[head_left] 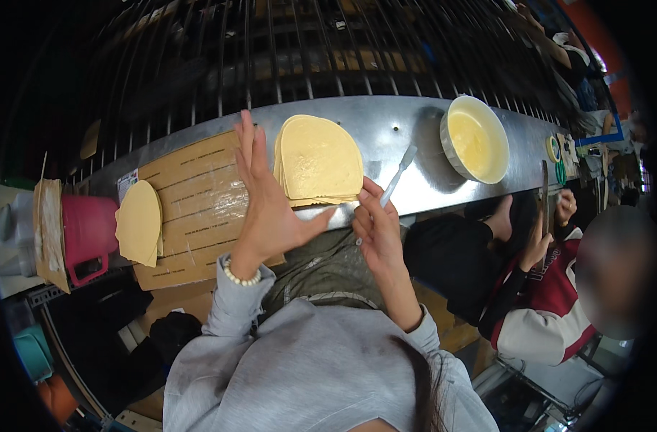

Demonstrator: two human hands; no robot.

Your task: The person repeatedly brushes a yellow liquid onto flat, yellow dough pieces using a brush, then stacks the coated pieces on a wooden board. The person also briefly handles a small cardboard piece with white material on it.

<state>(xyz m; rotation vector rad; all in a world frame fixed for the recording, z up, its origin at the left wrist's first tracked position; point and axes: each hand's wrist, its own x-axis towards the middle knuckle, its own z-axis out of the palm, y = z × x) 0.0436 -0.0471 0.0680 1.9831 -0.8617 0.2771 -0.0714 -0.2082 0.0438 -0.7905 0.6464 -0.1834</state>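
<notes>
Pale yellow round dough sheets (320, 158) lie in a stack on the steel counter (386, 129) straight ahead of me, just past my fingertips. My left hand (267, 194) is flat and spread, fingers together and pointing up, its thumb stretched toward the near edge of the stack; it holds nothing. My right hand (377, 227) pinches a thin white plastic spatula (399, 175), whose blade points up toward the stack's right edge.

By my reckoning the pile is barely started: it looks whole, while a much smaller stack of pale dough sheets (139, 223) sits well apart at my left on the brown cardboard sheet (199, 209), beside a pink plastic jug (87, 234). A round metal bowl of yellow liquid (476, 140) stands to the right. Another person in a red and white jacket (541, 302) sits close at my right, crowding that side.
</notes>
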